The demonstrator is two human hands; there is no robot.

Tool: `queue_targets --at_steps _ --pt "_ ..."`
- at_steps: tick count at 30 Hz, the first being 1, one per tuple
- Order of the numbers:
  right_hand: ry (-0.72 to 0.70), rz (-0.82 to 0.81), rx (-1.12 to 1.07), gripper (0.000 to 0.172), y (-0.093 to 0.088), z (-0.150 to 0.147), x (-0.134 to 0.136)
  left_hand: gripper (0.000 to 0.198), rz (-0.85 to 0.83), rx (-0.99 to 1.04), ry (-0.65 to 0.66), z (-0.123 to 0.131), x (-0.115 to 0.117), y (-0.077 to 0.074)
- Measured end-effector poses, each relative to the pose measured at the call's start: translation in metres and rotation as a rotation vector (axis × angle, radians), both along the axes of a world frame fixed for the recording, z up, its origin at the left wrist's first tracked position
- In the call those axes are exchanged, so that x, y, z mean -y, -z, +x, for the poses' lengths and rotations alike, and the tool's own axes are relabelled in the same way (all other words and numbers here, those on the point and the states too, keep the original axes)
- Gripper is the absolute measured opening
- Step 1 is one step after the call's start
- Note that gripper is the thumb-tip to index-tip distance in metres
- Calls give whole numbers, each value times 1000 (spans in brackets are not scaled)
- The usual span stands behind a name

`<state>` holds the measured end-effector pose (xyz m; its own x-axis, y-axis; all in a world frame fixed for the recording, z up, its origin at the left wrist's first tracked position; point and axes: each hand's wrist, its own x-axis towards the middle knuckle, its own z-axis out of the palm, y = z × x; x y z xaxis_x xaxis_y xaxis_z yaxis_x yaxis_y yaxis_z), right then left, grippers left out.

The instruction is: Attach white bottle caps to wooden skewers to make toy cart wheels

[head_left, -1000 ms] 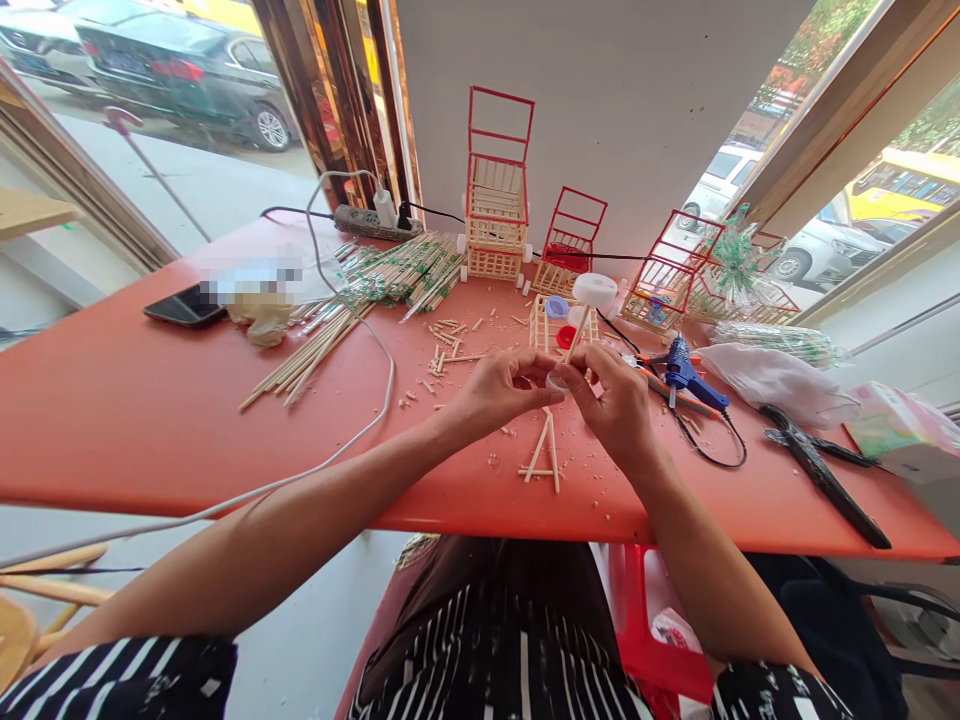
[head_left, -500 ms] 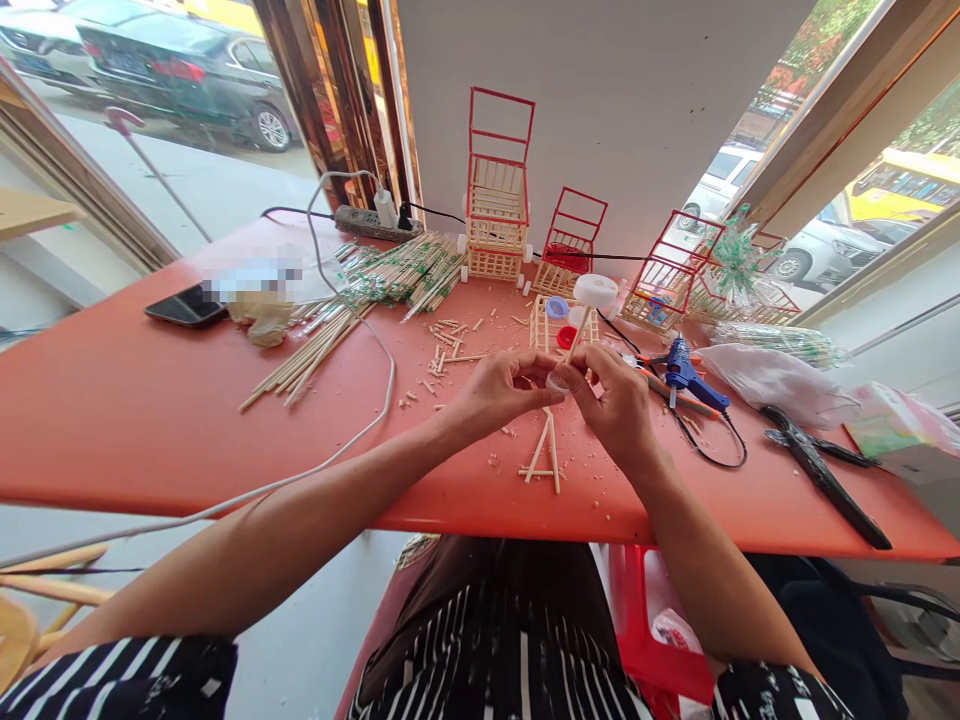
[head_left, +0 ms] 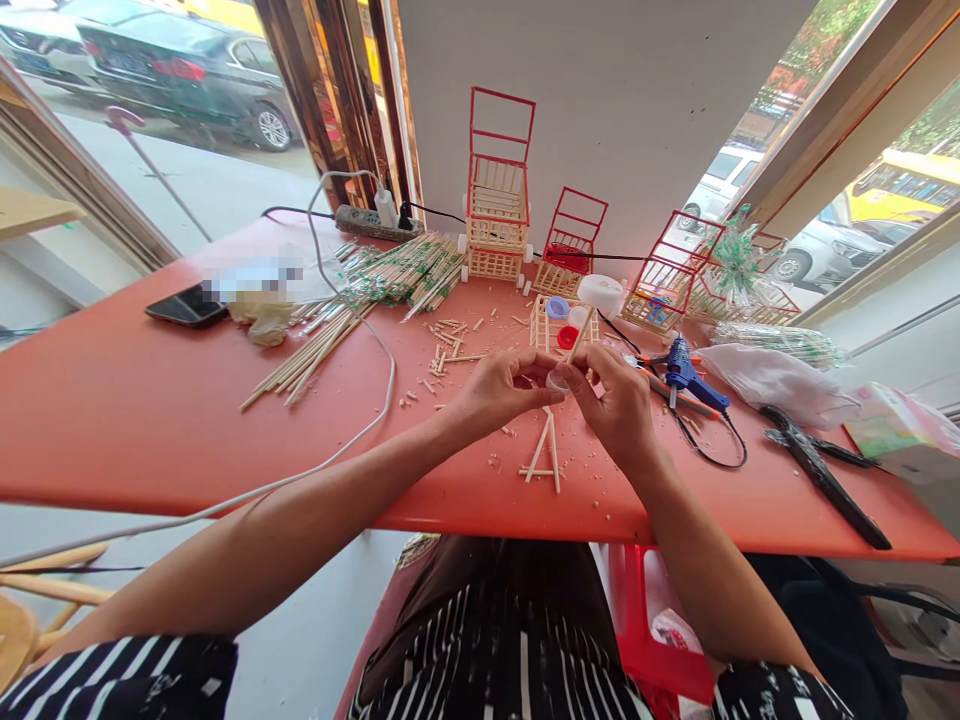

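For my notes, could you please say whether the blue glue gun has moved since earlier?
No, the blue glue gun shows no visible shift against the table edge.

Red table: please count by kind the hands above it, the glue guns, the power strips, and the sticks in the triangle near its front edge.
Left hand and right hand: 2
Glue gun: 1
Power strip: 1
Triangle sticks: 3
Total: 7
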<state>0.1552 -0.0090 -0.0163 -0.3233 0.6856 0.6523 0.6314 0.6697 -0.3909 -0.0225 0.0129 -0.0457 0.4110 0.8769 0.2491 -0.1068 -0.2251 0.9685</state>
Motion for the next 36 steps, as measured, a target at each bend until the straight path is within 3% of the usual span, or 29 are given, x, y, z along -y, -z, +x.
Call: queue_targets --at_steps 13,36 --pt "-5 -7 -26 23 0 0 0 49 -56 57 24 0 -1 1" --pt "-6 -33 -17 23 2 0 -1 39 5 12 34 -1 -2 2"
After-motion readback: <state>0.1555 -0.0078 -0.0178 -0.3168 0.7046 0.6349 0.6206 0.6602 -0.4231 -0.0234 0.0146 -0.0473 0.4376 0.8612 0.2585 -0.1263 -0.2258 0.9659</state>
